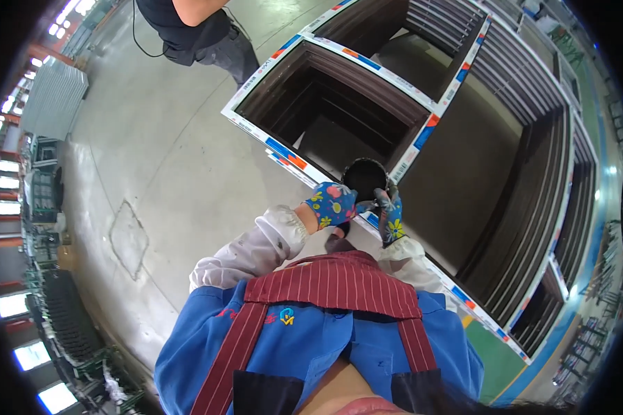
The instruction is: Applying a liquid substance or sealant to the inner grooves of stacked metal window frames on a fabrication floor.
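Observation:
Both my hands wear blue gloves with a bright flower print and meet over the near edge of a stack of window frames (299, 163). Right beyond them is a round black tub (364, 173) with a dark inside, close to a corner of the frames; whether it rests on them I cannot tell. My left hand (331, 204) is closed, its fingertips pointing right at the tub's near side. Closed as well, my right hand (390, 213) overlaps the tub's lower right rim, fingers bent toward the left ones. Anything small between the fingertips is hidden.
The frames are dark inside, with white film and blue and orange labels on top, and stretch far to the right. Another person (204, 34) stands past their far left corner. Grey concrete floor (180, 159) lies left; racks (45, 180) line the left wall.

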A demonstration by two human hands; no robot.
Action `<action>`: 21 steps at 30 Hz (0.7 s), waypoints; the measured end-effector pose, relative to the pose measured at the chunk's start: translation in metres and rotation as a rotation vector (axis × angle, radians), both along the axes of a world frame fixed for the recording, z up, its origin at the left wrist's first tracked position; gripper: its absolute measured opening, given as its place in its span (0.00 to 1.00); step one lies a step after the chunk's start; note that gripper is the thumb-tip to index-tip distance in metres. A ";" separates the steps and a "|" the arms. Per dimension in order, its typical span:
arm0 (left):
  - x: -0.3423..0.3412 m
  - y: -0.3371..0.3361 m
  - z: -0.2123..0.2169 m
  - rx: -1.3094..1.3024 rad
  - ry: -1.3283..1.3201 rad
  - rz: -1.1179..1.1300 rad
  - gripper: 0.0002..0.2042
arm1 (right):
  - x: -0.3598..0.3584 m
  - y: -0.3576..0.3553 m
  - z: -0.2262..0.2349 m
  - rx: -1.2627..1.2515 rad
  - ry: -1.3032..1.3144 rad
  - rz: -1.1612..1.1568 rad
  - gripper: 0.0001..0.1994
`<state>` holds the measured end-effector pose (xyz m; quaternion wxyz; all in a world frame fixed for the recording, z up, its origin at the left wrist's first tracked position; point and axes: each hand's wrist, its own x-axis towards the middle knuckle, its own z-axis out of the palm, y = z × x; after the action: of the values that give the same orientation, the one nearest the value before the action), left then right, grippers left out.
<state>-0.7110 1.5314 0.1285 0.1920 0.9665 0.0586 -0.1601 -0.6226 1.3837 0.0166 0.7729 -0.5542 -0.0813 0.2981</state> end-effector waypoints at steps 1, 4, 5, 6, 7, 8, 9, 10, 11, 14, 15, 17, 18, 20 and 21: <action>0.006 0.013 -0.011 -0.006 -0.092 -0.058 0.18 | 0.002 0.014 -0.001 0.055 0.035 -0.027 0.23; 0.031 0.038 -0.019 -0.006 -0.156 -0.105 0.17 | 0.024 0.044 -0.008 0.035 0.102 -0.052 0.25; 0.041 0.047 -0.023 0.019 -0.165 -0.082 0.17 | 0.036 0.057 -0.015 0.009 0.117 -0.068 0.27; 0.051 0.056 -0.027 0.043 -0.175 -0.061 0.18 | 0.044 0.066 -0.021 0.010 0.133 -0.076 0.27; 0.060 0.065 -0.030 0.041 -0.134 -0.070 0.19 | 0.053 0.074 -0.027 0.006 0.138 -0.092 0.28; 0.068 0.075 -0.035 0.043 -0.119 -0.074 0.19 | 0.059 0.085 -0.024 0.005 0.143 -0.104 0.29; 0.076 0.085 -0.041 0.042 -0.073 -0.122 0.21 | 0.064 0.093 -0.026 -0.026 0.156 -0.109 0.29; 0.083 0.095 -0.046 0.040 -0.027 -0.172 0.22 | 0.071 0.100 -0.031 -0.024 0.171 -0.115 0.29; 0.091 0.108 -0.041 0.015 -0.044 -0.219 0.23 | 0.079 0.106 -0.037 -0.039 0.144 -0.130 0.29; 0.115 0.167 -0.058 -0.613 -0.180 -0.231 0.13 | 0.097 0.121 -0.072 0.086 0.120 -0.220 0.28; 0.125 0.190 -0.066 -0.980 -0.210 -0.179 0.10 | 0.102 0.126 -0.071 0.072 0.178 -0.260 0.27; 0.144 0.230 -0.065 -0.859 -0.128 0.138 0.15 | 0.114 0.133 -0.078 0.036 0.185 -0.358 0.27; 0.146 0.262 -0.099 -0.780 -0.172 0.255 0.20 | 0.120 0.143 -0.070 0.020 0.157 -0.336 0.28; 0.174 0.308 -0.145 -0.704 -0.207 0.355 0.25 | 0.129 0.148 -0.098 -0.027 0.059 -0.445 0.27; 0.191 0.323 -0.152 -0.581 -0.189 0.450 0.29 | 0.134 0.152 -0.101 -0.006 0.121 -0.481 0.26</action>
<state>-0.5204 1.8540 -0.0236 0.4927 0.8454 0.2035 -0.0342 -0.4885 1.5362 -0.0842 0.8234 -0.5412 0.1003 0.1384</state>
